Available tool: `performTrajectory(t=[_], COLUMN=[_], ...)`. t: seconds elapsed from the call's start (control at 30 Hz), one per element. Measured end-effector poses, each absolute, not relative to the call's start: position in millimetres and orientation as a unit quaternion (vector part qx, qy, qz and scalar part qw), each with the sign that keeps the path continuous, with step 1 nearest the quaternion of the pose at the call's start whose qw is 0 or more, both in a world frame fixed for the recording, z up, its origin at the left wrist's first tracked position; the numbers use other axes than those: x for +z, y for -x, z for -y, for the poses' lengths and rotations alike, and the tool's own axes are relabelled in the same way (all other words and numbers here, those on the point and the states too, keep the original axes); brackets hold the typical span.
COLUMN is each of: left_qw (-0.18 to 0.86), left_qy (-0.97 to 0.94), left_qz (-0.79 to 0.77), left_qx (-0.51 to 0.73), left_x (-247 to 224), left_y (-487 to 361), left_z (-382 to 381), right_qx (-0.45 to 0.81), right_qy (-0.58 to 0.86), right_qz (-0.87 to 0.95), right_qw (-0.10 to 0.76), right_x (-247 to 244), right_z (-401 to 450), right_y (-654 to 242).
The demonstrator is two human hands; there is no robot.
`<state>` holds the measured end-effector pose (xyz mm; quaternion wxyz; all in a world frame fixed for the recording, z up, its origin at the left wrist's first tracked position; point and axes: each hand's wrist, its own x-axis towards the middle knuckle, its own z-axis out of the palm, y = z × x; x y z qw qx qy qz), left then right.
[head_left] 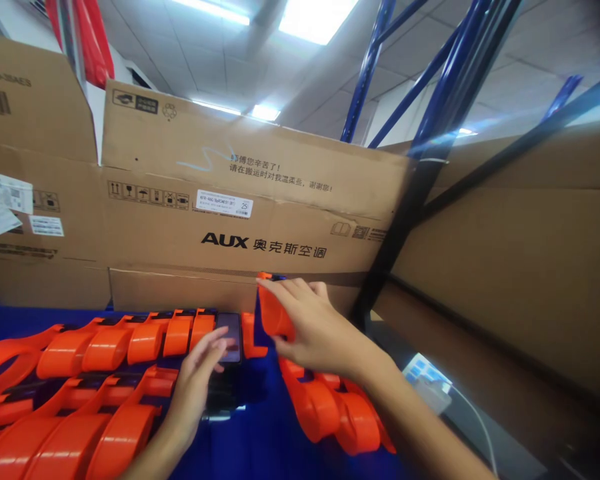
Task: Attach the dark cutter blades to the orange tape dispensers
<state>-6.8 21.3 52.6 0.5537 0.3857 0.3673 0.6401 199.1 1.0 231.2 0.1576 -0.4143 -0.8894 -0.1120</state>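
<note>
Brown cardboard (280,223) spans mid-frame; lower centre, right hand (307,323) pinches curved orange plastic piece (273,315), left hand (200,370) spreads fingers over black phone (234,323).

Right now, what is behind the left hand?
Partly visible behind the left hand are a phone and an orange part. The hand covers some of the phone and the orange part's lower edge; these spots cannot be seen.

Bare forearms (405,393) angled inward, right hand (313,325) raised, curled in a grip, left hand (205,360) lower, fingers (213,339) loosely extended
</note>
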Motion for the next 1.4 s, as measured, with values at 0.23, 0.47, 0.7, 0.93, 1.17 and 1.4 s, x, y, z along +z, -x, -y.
performTrajectory(t=[0.23, 0.47, 0.7, 0.93, 1.17, 1.4], left_qw=[0.671, 0.725, 0.617, 0.557, 0.548, 0.519], left_qy=[-0.251, -0.183, -0.230, -0.300, -0.371, -0.411], left_qz=[-0.288, -0.244, -0.341, -0.386, -0.357, -0.357], left_qx=[0.636, 0.618, 0.671, 0.672, 0.659, 0.659], left_x=[58.8, 67.4, 50.1, 52.2, 51.9, 51.5], left_y=[7.0, 5.9, 5.8, 6.4, 2.9, 3.4], left_z=[-13.1, -11.4, -20.3, -17.7, -20.4, -18.5], right_qx=[0.008, 0.176, 0.421, 0.471, 0.458, 0.438], right_qy=[0.311, 0.305, 0.403, 0.392, 0.406, 0.414], right_qz=[0.941, 0.863, 0.608, 0.604, 0.601, 0.617], right_qw=[0.132, 0.363, 0.540, 0.510, 0.513, 0.506], right_x=[196.8, 149.9, 87.6, 66.8, 64.7, 67.3], right_z=[44.7, 27.7, -28.7, -30.7, -24.8, -22.8], right_y=[-146.1, -149.8, -144.1, -147.2, -147.4, -149.0])
